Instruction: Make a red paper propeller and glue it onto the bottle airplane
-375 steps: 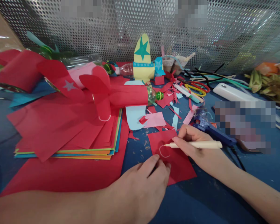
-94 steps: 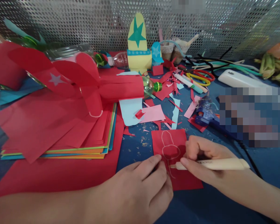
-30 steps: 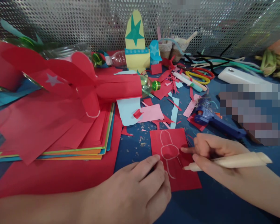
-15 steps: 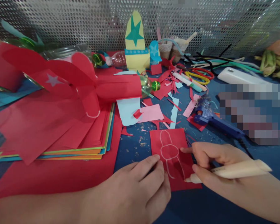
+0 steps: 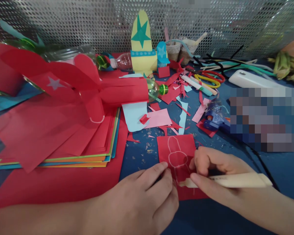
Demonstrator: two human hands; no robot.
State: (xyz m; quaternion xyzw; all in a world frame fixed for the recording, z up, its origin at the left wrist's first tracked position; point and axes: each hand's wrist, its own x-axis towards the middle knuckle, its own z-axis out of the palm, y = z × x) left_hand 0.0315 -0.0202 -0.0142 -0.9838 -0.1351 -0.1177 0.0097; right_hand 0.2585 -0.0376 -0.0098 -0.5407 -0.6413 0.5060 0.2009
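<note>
My left hand has bent fingers close together, lying on the left edge of the small red sheet, with nothing gripped that I can see. The sheet lies flat on the blue table. My right hand pinches a cream marker, its tip by the pale lines near the sheet's bottom edge. If my left hand lets up, I think the sheet could slip and spoil a line; wet lines could smear under my right hand. I can't see the table's near edge. The paper stack takes up the left, so I have more room to the right, but bumping the black cord might tug the glue gun. Paper scraps crowd beyond the sheet's top edge, then a red-wrapped bottle, then metal mesh along the table's far edge.
</note>
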